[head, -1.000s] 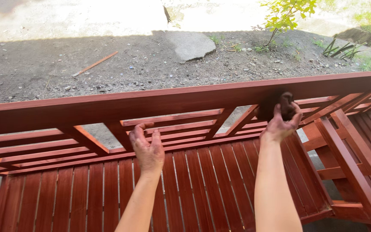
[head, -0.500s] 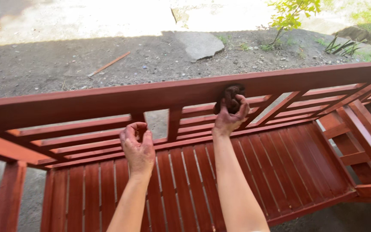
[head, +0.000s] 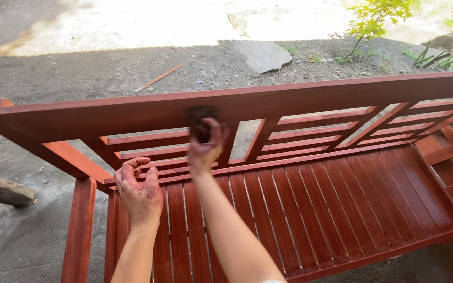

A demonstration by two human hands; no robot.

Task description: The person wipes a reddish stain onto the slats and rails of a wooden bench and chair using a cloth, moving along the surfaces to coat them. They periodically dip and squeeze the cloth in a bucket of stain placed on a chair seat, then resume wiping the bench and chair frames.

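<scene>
We see our right hand [head: 204, 148] raised against the top rail [head: 300, 102] of a red-brown wooden bench [head: 310, 209], its fingers clenched round a dark wad of cloth [head: 201, 121] that is pressed flat to the rail's front face, left of the middle. The cloth is blurred, so we cannot tell its weave or exact shape. Our left hand [head: 139, 189] hangs lower and further left, over the back edge of the slatted seat — fingers curled loosely inward, stained a reddish tone, grasping nothing and touching nothing that we can make out. Below the top rail run thin horizontal slats with slanted braces [head: 260, 140] between them. The bench stands on grey concrete; behind it lies gravelly soil with a flat grey stone [head: 262, 54], a thin strip of wood [head: 158, 77] and a small green shrub [head: 375, 20]. At the far left edge a weathered log [head: 1, 189] rests on the ground, well apart from the bench's armrest post [head: 79, 230].
</scene>
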